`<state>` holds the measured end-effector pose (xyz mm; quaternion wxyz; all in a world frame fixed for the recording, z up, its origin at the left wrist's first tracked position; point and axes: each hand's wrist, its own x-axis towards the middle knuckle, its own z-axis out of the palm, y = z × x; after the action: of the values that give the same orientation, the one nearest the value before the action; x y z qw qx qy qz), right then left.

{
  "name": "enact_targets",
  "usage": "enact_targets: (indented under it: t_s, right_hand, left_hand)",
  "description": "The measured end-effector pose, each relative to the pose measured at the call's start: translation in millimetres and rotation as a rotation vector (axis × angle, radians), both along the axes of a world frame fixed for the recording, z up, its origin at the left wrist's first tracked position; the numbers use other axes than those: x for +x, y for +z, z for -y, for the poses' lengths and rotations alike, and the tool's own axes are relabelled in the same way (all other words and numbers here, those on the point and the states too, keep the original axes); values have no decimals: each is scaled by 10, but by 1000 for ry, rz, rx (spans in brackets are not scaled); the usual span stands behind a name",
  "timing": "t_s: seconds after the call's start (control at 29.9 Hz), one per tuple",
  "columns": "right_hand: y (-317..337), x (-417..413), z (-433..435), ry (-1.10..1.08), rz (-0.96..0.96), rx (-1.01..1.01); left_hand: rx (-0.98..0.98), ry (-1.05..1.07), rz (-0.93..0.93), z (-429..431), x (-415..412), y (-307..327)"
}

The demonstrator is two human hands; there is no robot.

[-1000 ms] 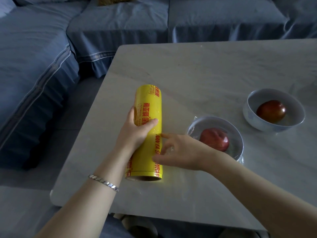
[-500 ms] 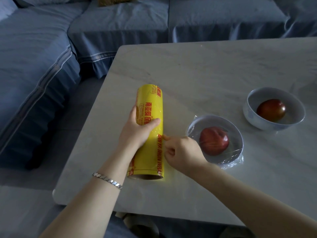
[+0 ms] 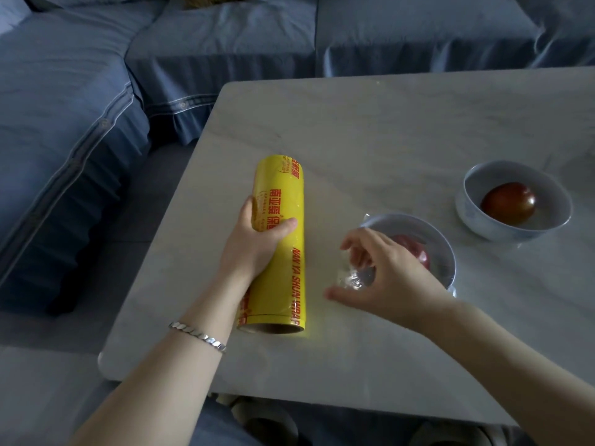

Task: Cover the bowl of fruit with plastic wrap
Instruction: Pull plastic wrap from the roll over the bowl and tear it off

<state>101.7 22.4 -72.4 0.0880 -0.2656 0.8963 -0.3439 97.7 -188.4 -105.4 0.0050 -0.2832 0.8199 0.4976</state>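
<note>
Head view: looking down on a pale marbled table (image 3: 386, 123), with a blue-covered sofa (image 3: 96, 91) across the top and left of the frame.
Roll: the yellow roll of plastic wrap (image 3: 285, 188) lies on its side at centre frame. Its length runs from the near table edge away up the frame, and the open cardboard core faces the viewer.
Left hand: the left hand (image 3: 257, 249) is clamped on the roll about midway, thumb across the top and fingers round the far-left side. It holds the roll down on the table.
Wrist: a silver link bracelet (image 3: 198, 336) sits on the left forearm, lower centre.
Right hand: the right hand (image 3: 389, 278) is just right of the roll and apart from it. Its fingers are bent round a crumpled bit of clear film (image 3: 354, 280), with the thumb stretched low toward the table.
Near bowl: the near bowl (image 3: 405, 220), pale, is right of centre and partly hidden behind the right hand. Glossy film lies over its top, with loose edges showing at the upper-left and lower-right rim.
Contents: a red fruit (image 3: 418, 252) is inside, seen through the film.
Far bowl: the far bowl (image 3: 467, 214) stands at the right edge of the frame, well apart from the roll and near the first bowl. Its top looks bare.
Contents: a second fruit (image 3: 508, 202), dark red, rests in its middle.
</note>
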Motion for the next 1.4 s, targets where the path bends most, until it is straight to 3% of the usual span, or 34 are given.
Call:
enact_targets:
  t_s: [0.07,0.33,0.4,0.47,0.57,0.74,0.8,0.87,1.0,1.17,1.4]
  right_hand:
    - [21,21,53,75,-27,58]
    - [366,45,57,374,34,-31]
    - [492,-10,18,288,-53,-148]
    - [527,-135,-12,37,-56,-300]
    - [368,-252,38,-178,12,-343]
    - [80,1,366,24,306,-17]
    - [50,81,522,70,352,-96]
    - [53,85,644,44,487,-307]
    - [111,-68,795,-190,608,-598]
    - [303,-449,805,-329,594,-591]
    - [323,-548,730,-348,584,-636]
  left_hand:
    - [14,2,-13,-11,6,-5]
    - [52,-13,-24,16,2,-8]
    - [6,-6,13,14,-15,10]
    - [-7,35,89,6,-21,36]
    - [68,17,92,32,-11,54]
    - [134,84,22,74,21,276]
    - [127,85,-21,43,75,414]
    - [124,53,-64,-6,160,550]
    - [161,4,-145,-103,329,705]
    - [263,-59,-169,-201,484,741]
    - [128,-25,-256,-81,383,720]
